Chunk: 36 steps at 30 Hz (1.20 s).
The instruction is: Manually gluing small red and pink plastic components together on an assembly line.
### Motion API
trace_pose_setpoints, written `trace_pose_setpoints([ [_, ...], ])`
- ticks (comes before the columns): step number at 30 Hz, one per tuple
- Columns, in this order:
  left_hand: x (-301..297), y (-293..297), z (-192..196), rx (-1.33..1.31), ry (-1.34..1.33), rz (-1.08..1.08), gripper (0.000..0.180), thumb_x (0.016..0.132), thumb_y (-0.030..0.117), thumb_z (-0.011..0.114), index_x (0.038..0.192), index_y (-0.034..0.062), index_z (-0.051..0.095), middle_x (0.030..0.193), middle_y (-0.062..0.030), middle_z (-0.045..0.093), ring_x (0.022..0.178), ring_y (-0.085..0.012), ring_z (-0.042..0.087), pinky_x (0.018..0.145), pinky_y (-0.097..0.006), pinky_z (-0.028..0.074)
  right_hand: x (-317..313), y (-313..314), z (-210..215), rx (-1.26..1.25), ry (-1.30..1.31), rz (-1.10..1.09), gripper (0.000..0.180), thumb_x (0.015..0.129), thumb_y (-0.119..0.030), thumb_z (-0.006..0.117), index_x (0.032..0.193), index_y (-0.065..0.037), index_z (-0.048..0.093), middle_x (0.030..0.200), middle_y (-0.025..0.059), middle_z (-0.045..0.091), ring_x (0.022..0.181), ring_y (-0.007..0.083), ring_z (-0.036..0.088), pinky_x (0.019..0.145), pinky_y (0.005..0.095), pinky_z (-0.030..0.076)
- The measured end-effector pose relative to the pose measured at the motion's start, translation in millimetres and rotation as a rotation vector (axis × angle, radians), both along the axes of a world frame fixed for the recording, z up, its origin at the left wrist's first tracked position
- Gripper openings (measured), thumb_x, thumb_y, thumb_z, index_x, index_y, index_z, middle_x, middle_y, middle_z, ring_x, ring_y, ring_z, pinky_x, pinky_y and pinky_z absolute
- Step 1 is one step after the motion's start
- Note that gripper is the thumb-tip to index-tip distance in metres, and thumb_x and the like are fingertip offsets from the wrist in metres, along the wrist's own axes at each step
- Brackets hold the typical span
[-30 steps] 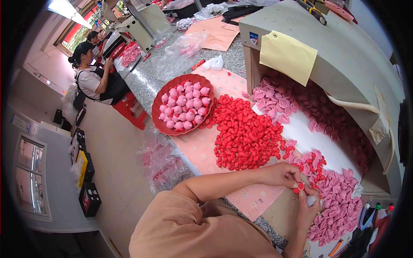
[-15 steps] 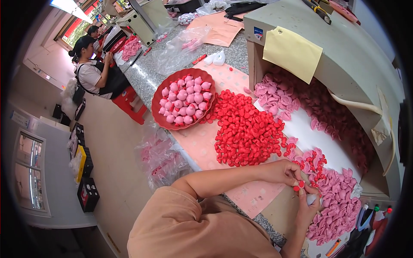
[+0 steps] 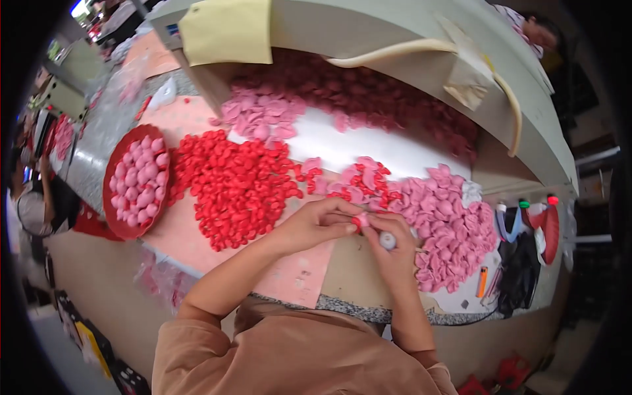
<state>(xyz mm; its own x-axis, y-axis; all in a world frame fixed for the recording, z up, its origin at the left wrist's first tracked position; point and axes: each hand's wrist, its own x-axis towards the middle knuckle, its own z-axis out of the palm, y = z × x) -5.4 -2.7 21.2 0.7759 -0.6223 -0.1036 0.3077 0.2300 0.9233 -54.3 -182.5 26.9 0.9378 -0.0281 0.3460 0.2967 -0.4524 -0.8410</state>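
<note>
In front of me the two hands meet, fingertips pinched together on a small red and pink rubbery piece (image 3: 359, 222). My left hand (image 3: 316, 224) is closed on its red end. My right hand (image 3: 395, 253) pinches the same piece from the other side and has a small whitish bottle (image 3: 387, 241) tucked in its fingers. Just to the right lies a heap of pink cupped pieces (image 3: 451, 230). To the left is a big heap of small red pieces (image 3: 240, 187), with a few red ones strewn over pink ones (image 3: 365, 181) beyond my fingers.
A red scalloped bowl (image 3: 110, 220) of pink balls stands at the left. A pale hood (image 3: 368, 23) with more pink pieces beneath arches across the back. An orange lighter (image 3: 482, 282), a black bag (image 3: 517, 286) and capped bottles lie at the right. Other people sit beyond.
My view has swung to the right, so the bowl and heaps appear further left. The hands remain together; the red and pink piece between them is partly covered by fingers.
</note>
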Motion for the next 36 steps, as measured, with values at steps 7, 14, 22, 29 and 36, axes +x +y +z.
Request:
trace_pose_setpoints([
  [7, -12.6, -18.3, -5.9, -0.192, 0.086, 0.111, 0.023, 0.084, 0.001, 0.06, 0.105, 0.0008, 0.049, 0.105, -0.0077, 0.058, 0.1, -0.0144, 0.056, 0.088, -0.028, 0.047, -7.9, -0.6, 6.5, -0.068, -0.189, 0.026, 0.031, 0.07, 0.001, 0.072, 0.099, -0.005, 0.064, 0.098, 0.0091, 0.057, 0.083, 0.0184, 0.059, 0.072, 0.0279, 0.048],
  [14, -18.3, -18.7, -1.4, -0.299, 0.028, 0.082, 0.026, 0.085, -0.002, 0.055, 0.111, 0.0006, 0.049, 0.116, -0.0098, 0.053, 0.108, -0.0163, 0.052, 0.094, -0.03, 0.042, -9.9, -0.4, 5.5, 0.333, 0.037, 0.066, 0.038, 0.072, -0.001, 0.071, 0.109, -0.003, 0.059, 0.105, 0.0094, 0.054, 0.095, 0.0187, 0.055, 0.079, 0.027, 0.045],
  [22, -17.4, -18.2, -0.6, -0.217, -0.099, 0.013, 0.033, 0.086, -0.003, 0.054, 0.118, 0.0006, 0.047, 0.118, -0.0098, 0.052, 0.11, -0.0178, 0.052, 0.094, -0.03, 0.042, -13.5, -7.9, 11.5, 0.308, 0.07, 0.087, 0.04, 0.07, -0.001, 0.072, 0.108, -0.005, 0.061, 0.107, 0.0075, 0.05, 0.1, 0.0179, 0.05, 0.084, 0.0278, 0.042],
  [29, -23.0, -19.8, -10.4, -0.175, -0.15, 0.053, 0.032, 0.086, 0.001, 0.056, 0.116, 0.0006, 0.047, 0.114, -0.0089, 0.053, 0.105, -0.017, 0.054, 0.089, -0.03, 0.045, -14.7, -7.7, 12.8, 0.262, 0.043, 0.061, 0.035, 0.068, -0.004, 0.074, 0.102, -0.007, 0.064, 0.103, 0.0063, 0.051, 0.092, 0.0171, 0.053, 0.079, 0.0277, 0.044],
  [36, -24.1, -22.9, -6.5, -0.11, -0.165, 0.088, 0.032, 0.086, 0.007, 0.058, 0.115, 0.0015, 0.047, 0.114, -0.0089, 0.054, 0.104, -0.0175, 0.054, 0.088, -0.031, 0.045, -13.3, -10.6, 10.2, 0.256, -0.001, 0.05, 0.035, 0.068, -0.006, 0.075, 0.102, -0.008, 0.064, 0.098, 0.0048, 0.054, 0.092, 0.0174, 0.053, 0.078, 0.0281, 0.044],
])
